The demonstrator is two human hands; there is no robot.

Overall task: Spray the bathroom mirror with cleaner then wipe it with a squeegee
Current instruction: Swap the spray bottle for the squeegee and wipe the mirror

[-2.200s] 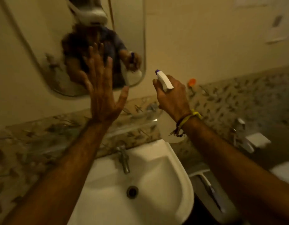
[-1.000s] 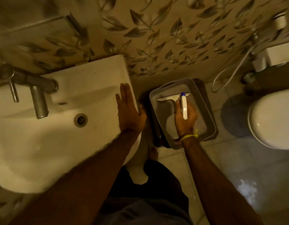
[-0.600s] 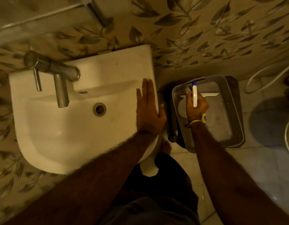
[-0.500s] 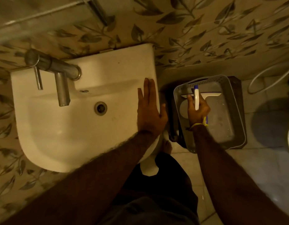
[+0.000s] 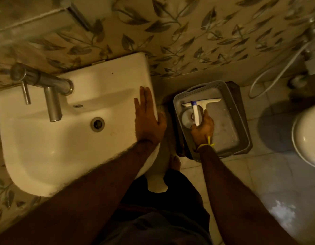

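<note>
Sink (image 5: 47, 138) left; basket (image 5: 241, 124) right on floor; squeegee (image 5: 209, 102), spray bottle (image 5: 195, 114) inside basket; toilet (image 5: 307, 137) far right.

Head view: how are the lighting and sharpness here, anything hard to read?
Head view: dim, yellow-tinted light; the sink and squeegee read clearly, the spray bottle under the right hand less so. The lower frame falls into deep shadow, a pale glare patch marks the floor, and the wide lens bends the edges.

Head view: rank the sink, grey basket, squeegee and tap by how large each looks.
1. sink
2. basket
3. tap and squeegee: too alike to rank. The sink and tap sit nearer the camera than the floor-level basket, so looks may mislead.
</note>
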